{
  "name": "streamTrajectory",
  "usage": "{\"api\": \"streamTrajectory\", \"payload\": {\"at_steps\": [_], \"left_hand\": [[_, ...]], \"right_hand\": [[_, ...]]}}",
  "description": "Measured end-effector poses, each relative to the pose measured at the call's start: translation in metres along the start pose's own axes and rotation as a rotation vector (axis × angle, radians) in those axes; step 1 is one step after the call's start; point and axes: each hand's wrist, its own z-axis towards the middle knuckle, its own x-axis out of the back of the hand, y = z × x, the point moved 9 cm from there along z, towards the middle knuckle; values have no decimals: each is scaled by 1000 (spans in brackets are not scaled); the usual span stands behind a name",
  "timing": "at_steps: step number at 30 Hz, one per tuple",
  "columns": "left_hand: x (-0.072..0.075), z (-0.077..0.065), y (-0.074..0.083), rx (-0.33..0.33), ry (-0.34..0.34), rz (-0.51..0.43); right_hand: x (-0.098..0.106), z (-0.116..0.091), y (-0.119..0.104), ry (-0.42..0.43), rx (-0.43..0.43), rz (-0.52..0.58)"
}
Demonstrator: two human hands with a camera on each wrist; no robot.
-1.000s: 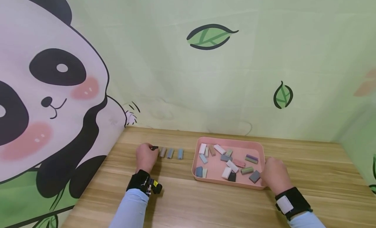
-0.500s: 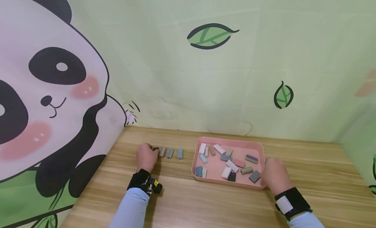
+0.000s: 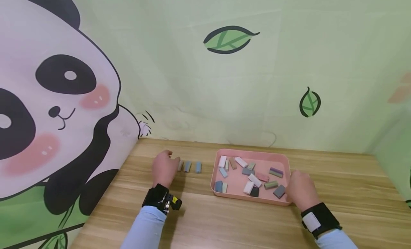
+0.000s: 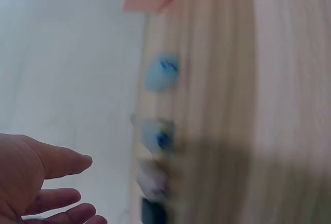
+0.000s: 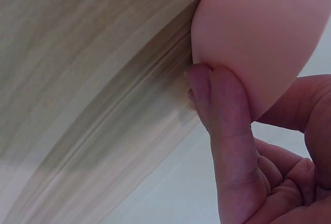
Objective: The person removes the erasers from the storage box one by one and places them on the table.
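My left hand (image 3: 165, 169) is raised just over the left end of a row of small eraser-like blocks, its fingers apart and holding nothing. In the left wrist view the row shows blurred: a light blue block (image 4: 163, 72), a blue-grey block (image 4: 158, 134), a greyish-brown block (image 4: 152, 179) and a black block (image 4: 154, 211). From the head view the black one is hidden behind the hand. My right hand (image 3: 301, 190) grips the right end of a pink tray (image 3: 213, 177); in the right wrist view its fingers (image 5: 232, 131) press the outer wall.
Several more blocks lie scattered in the tray, among them a white block (image 3: 248, 187), a green block (image 3: 271, 184) and a dark grey block (image 3: 279, 191). The wooden table (image 3: 212, 220) meets a wall covering (image 3: 179, 81) printed with a panda and leaves.
My left hand has let go of the black block and lifted slightly up and to the right, its fingers spreading. The right hand stays on the tray.
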Motion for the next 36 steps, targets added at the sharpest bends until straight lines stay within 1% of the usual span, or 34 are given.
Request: {"api": "streamTrajectory", "payload": {"at_steps": [6,11,13,19,23,27,30,34,36], "left_hand": [[4,-15,39,-69,-21,-93],[-3,-31,75,-154,-30,-137],[-9,-39,88,-169,-42,-132],[-34,-62,120,-206,-115,-129],[-48,-79,141,-284,-136,-116],[-61,-93,161,-367,-131,-120],[-75,-102,171,-386,-160,-110],[-93,-113,178,-406,-198,-18],[-102,-118,180,-413,-226,-4]], "right_hand": [[1,0,0,2,6,4],[1,0,1,3,4,10],[2,-1,1,4,5,9],[4,-4,-2,9,20,11],[4,-4,-3,4,15,16],[5,-4,-3,15,27,7],[6,-3,-3,27,42,2],[5,-3,-3,25,42,10],[4,-3,-3,21,38,15]]}}
